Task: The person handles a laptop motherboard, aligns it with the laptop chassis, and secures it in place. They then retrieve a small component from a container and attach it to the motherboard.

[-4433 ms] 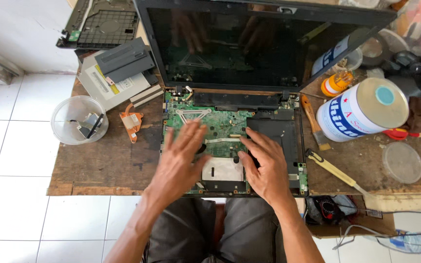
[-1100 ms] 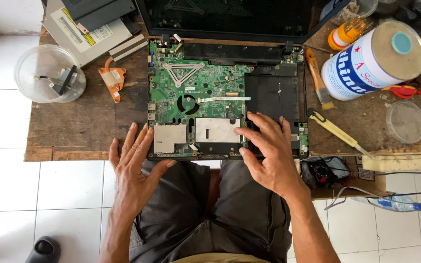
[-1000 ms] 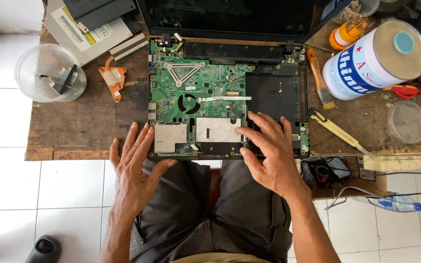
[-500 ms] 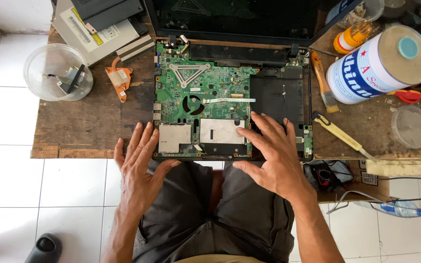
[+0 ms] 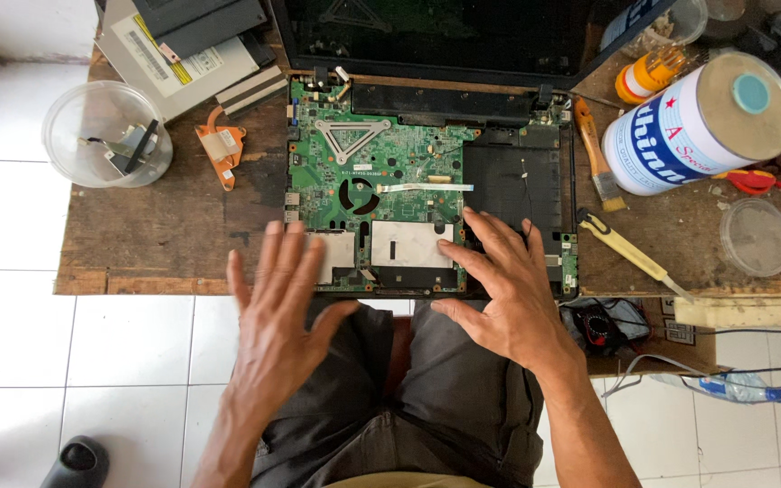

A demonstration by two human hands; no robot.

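Note:
An opened laptop lies on a worn wooden table, its green motherboard bare and its dark screen tilted up at the back. My left hand hovers with fingers spread at the laptop's front left corner, fingertips over the silver plate there, holding nothing. My right hand rests with spread fingers on the black front-right part of the laptop base. Neither hand grips anything.
A clear plastic cup with small parts and an optical drive sit at the left. At the right lie a large white-and-blue tin, a brush, a yellow-handled tool and a clear lid. White floor tiles lie below.
My left hand has moved up from beside the table edge to the laptop's front left corner. My right hand stays on the base. The view has shifted slightly.

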